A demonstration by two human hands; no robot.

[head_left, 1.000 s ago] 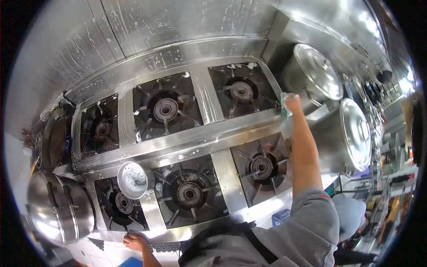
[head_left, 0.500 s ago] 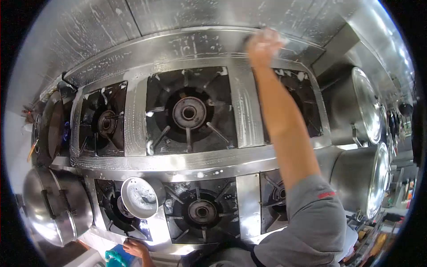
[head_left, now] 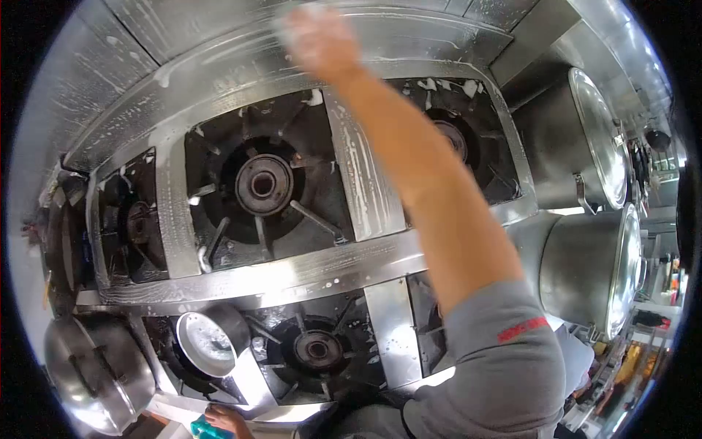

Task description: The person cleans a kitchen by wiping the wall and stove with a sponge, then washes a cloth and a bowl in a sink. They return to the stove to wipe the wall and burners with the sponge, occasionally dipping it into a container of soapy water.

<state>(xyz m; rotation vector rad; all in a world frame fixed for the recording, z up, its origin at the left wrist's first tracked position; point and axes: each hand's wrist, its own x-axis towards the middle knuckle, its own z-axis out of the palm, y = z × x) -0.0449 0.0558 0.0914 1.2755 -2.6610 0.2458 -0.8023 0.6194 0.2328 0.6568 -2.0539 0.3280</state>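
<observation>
My right hand (head_left: 319,42), blurred by motion, presses against the soapy steel backsplash (head_left: 219,53) behind the stove; white foam shows around its fingers, and what it may hold is hidden. My right forearm crosses the rear burners. Low in the view, my left hand (head_left: 225,418) is at the stove's front edge, beside a green-blue object (head_left: 208,429); its fingers are partly out of sight. Near it, a pot with whitish liquid (head_left: 207,344) stands on the front left burner. Foam spots lie on the rear middle burner (head_left: 263,184).
Two large lidded pots (head_left: 552,139) (head_left: 585,271) stand on the right. A big steel pan (head_left: 99,373) is at the lower left, with dark pans (head_left: 64,249) above it. The front middle burner (head_left: 317,349) has raised grate bars. Utensils hang at the far right.
My right hand has swept left along the backsplash. The camera view has shifted and tilted. My left hand stays low by the green-blue object.
</observation>
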